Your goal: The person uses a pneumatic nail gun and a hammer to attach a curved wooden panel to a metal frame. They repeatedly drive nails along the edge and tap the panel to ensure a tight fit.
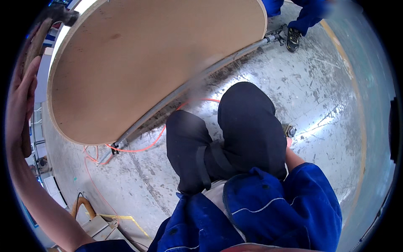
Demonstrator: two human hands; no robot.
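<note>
At the far left, my left hand (22, 96) is raised and closed around the wooden handle of a hammer (40, 42). Its dark head points up beside the rim of a large brown board (138, 63) with rounded ends. A long metal bar clamp (180, 89) runs along the board's near edge. Low on the right, my right hand (289, 143) is mostly hidden behind my knee. It is at a small metallic and yellowish tool end (289, 130), whose kind I cannot make out; the fingers barely show.
An orange hose (155, 143) winds over the concrete floor (310, 92) and passes behind my legs. Another person's shoe (293, 40) stands by the clamp's far end. Boxy equipment with a thick tan hose (86, 206) sits at lower left.
</note>
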